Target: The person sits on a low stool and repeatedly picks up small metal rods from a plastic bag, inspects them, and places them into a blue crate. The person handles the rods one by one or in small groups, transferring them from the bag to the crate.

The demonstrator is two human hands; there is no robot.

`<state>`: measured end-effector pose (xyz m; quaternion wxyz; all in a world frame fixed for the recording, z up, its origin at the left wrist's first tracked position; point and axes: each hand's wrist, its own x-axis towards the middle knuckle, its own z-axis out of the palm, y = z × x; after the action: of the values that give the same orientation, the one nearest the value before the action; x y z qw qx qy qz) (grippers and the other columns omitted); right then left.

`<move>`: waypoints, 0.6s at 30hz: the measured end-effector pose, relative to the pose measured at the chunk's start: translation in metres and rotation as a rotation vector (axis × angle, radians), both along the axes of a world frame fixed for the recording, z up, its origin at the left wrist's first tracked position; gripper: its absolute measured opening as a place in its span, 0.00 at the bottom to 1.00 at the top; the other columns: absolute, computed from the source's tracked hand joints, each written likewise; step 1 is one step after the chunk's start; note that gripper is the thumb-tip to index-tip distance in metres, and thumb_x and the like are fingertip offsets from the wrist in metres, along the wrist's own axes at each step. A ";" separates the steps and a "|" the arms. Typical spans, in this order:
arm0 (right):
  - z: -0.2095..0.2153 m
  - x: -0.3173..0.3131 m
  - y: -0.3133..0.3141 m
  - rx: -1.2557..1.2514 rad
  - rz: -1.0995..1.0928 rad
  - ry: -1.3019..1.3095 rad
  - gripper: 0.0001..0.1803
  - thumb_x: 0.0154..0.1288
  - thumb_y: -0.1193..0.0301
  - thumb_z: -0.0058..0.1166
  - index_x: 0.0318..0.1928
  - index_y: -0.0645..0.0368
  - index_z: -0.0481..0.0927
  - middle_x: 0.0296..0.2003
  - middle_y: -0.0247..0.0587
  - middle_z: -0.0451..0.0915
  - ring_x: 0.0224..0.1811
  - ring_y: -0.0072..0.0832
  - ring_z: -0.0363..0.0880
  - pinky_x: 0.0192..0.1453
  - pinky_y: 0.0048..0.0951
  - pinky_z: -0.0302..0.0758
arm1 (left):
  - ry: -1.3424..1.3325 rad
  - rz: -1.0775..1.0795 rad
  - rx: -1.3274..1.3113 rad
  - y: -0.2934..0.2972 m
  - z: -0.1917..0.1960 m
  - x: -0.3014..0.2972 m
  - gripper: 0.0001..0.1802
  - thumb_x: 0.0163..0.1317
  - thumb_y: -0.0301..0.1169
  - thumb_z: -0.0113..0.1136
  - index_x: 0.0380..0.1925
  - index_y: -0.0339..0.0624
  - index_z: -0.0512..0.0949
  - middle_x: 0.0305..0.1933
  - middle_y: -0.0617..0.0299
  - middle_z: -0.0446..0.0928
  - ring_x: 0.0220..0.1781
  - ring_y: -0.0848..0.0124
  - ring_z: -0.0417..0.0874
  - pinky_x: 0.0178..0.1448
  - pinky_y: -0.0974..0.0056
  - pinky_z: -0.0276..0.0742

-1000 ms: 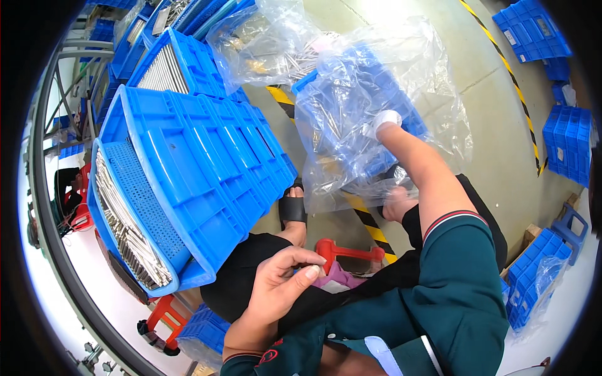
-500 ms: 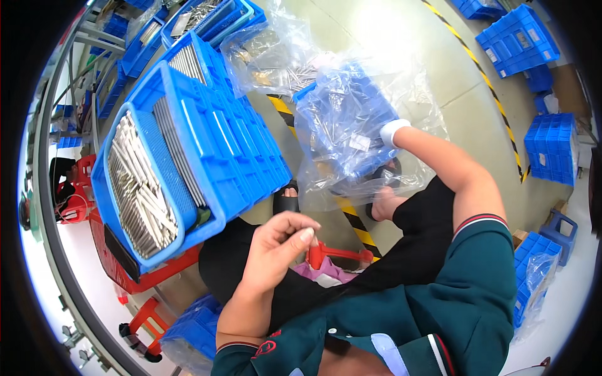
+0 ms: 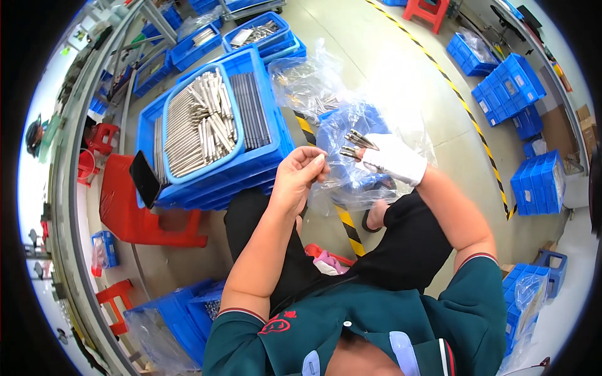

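My right hand [image 3: 396, 158], in a white glove, grips a small bundle of metal rods [image 3: 355, 143] that point up and to the left. My bare left hand [image 3: 300, 177] is raised beside it with fingers curled, thumb and fingertips close to the rod ends; I cannot tell whether it touches them. Behind both hands lies a clear plastic bag [image 3: 351, 125] over a blue crate. To the left, a blue tray [image 3: 200, 123] heaped with short metal rods rests on stacked blue crates [image 3: 254, 168], with long dark rods [image 3: 250, 111] beside it.
A red stool [image 3: 143, 212] stands under the crate stack. Several blue crates [image 3: 509, 86] sit on the floor at right, more at lower left [image 3: 182, 310]. A yellow-black floor stripe [image 3: 464, 103] runs diagonally. My legs in black trousers [image 3: 414, 238] fill the middle.
My right hand came out of the bagged crate with rods and rose toward my left hand. My left hand lifted from my lap to meet it. The view tilted toward the tray.
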<state>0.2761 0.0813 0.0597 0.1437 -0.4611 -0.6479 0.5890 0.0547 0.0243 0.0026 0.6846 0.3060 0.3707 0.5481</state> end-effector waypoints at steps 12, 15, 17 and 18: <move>-0.013 -0.029 -0.028 0.380 0.037 -0.022 0.14 0.62 0.61 0.53 0.35 0.61 0.76 0.24 0.47 0.74 0.27 0.38 0.73 0.34 0.35 0.69 | -0.210 -0.054 -0.011 -0.011 -0.008 -0.006 0.05 0.63 0.30 0.60 0.34 0.40 0.77 0.26 0.61 0.76 0.25 0.75 0.73 0.32 0.70 0.68; -0.016 -0.031 -0.024 0.396 0.049 -0.056 0.14 0.62 0.61 0.52 0.34 0.62 0.76 0.25 0.50 0.74 0.28 0.43 0.74 0.35 0.37 0.69 | -0.124 -0.029 -0.014 -0.009 -0.009 -0.008 0.06 0.62 0.29 0.62 0.34 0.39 0.76 0.26 0.62 0.77 0.24 0.76 0.74 0.31 0.72 0.71; -0.014 -0.035 -0.020 0.407 0.062 -0.057 0.15 0.62 0.61 0.52 0.34 0.61 0.76 0.25 0.51 0.75 0.29 0.44 0.74 0.35 0.38 0.69 | -0.010 0.010 0.002 -0.005 -0.007 -0.011 0.06 0.61 0.29 0.62 0.34 0.39 0.76 0.26 0.62 0.77 0.24 0.77 0.74 0.30 0.72 0.71; -0.016 -0.034 -0.020 0.423 0.064 -0.066 0.14 0.62 0.61 0.52 0.34 0.61 0.76 0.25 0.51 0.75 0.29 0.44 0.74 0.35 0.38 0.69 | 0.049 0.038 0.013 -0.007 -0.011 -0.008 0.07 0.60 0.29 0.63 0.35 0.39 0.76 0.26 0.62 0.78 0.24 0.78 0.74 0.30 0.74 0.70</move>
<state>0.2424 0.0610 0.0432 0.1973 -0.4189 -0.7757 0.4288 0.0470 0.0177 -0.0085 0.6628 0.3168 0.3895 0.5556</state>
